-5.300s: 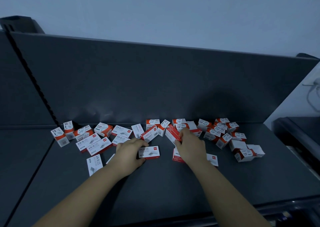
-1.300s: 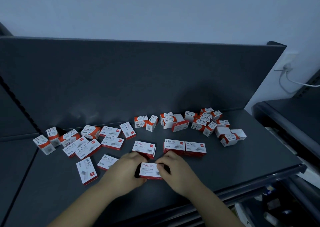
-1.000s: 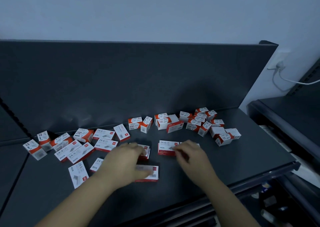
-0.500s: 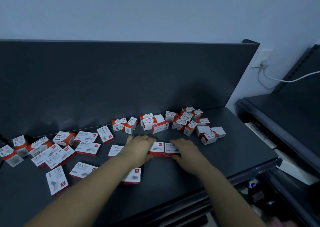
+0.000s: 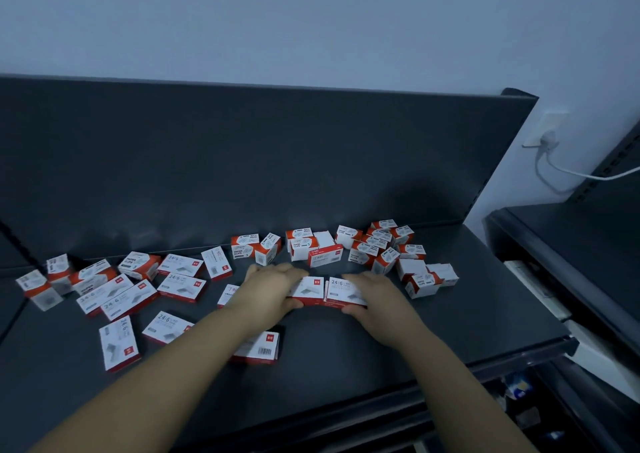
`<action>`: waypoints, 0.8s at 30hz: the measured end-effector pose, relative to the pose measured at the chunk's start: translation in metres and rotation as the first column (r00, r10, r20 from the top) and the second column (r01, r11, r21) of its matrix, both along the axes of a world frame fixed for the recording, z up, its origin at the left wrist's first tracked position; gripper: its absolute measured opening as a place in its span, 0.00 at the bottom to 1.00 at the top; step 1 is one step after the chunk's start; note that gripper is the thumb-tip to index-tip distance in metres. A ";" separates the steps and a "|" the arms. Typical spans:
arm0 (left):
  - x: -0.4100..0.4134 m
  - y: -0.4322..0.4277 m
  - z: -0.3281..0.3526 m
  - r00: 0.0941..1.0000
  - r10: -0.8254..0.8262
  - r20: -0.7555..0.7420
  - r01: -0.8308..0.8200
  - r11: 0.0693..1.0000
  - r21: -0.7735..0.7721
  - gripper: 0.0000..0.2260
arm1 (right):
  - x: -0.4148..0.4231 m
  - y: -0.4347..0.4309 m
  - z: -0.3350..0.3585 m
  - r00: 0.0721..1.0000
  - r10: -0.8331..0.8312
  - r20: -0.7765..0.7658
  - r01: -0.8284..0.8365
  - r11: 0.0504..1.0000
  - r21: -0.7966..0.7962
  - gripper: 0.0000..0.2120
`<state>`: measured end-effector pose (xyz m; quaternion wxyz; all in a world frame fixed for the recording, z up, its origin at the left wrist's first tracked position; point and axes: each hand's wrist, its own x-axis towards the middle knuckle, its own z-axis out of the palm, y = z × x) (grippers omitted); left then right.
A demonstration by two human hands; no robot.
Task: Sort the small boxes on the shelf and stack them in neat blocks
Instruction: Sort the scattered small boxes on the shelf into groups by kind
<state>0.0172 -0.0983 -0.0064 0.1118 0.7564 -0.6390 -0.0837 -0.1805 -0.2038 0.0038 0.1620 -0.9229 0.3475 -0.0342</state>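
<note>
Many small red-and-white boxes lie scattered on a dark shelf (image 5: 346, 341). Two flat staple boxes sit side by side at the middle: the left box (image 5: 309, 288) and the right box (image 5: 341, 290). My left hand (image 5: 268, 291) grips the left box's left end. My right hand (image 5: 375, 296) grips the right box's right end, thumb at its front edge. One flat box (image 5: 261, 347) lies nearer me, partly under my left forearm. Small cube-like paper-clip boxes (image 5: 375, 244) are heaped at the back right. More flat boxes (image 5: 116, 296) lie to the left.
The shelf's dark back panel (image 5: 242, 161) rises behind the boxes. Its front lip (image 5: 519, 352) runs along the near right. Another dark shelf unit (image 5: 571, 244) stands to the right, with a wall socket and white cable (image 5: 550, 147) above it.
Both hands left the box near the front edge and moved back to the two flat boxes at the middle, closing on their outer ends. The view shifted right.
</note>
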 end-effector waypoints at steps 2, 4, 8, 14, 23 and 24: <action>0.003 0.005 0.009 1.000 0.022 -0.004 -0.022 0.999 -0.044 0.23 | 0.004 0.000 0.010 1.000 0.021 0.014 -0.021 1.000 -0.020 0.30; 0.008 0.012 0.016 0.999 0.046 0.001 -0.046 0.997 -0.059 0.25 | 0.011 0.001 0.019 0.998 0.056 0.020 -0.056 0.998 -0.012 0.30; 0.019 0.032 0.023 0.994 0.105 -0.016 -0.106 0.992 -0.072 0.26 | 0.024 0.008 0.027 0.988 0.144 0.060 -0.145 0.989 0.013 0.30; 0.038 0.075 0.027 0.981 0.191 -0.045 -0.195 0.975 -0.105 0.26 | 0.050 0.032 0.029 0.955 0.230 0.186 -0.241 0.970 0.035 0.28; 0.083 0.146 0.035 0.967 0.249 -0.056 -0.254 0.959 -0.126 0.21 | 0.096 0.092 0.040 0.923 0.301 0.241 -0.316 0.948 0.026 0.24; 0.090 0.154 0.036 0.968 0.246 -0.054 -0.251 0.959 -0.127 0.21 | 0.103 0.101 0.041 0.919 0.309 0.243 -0.322 0.947 0.016 0.25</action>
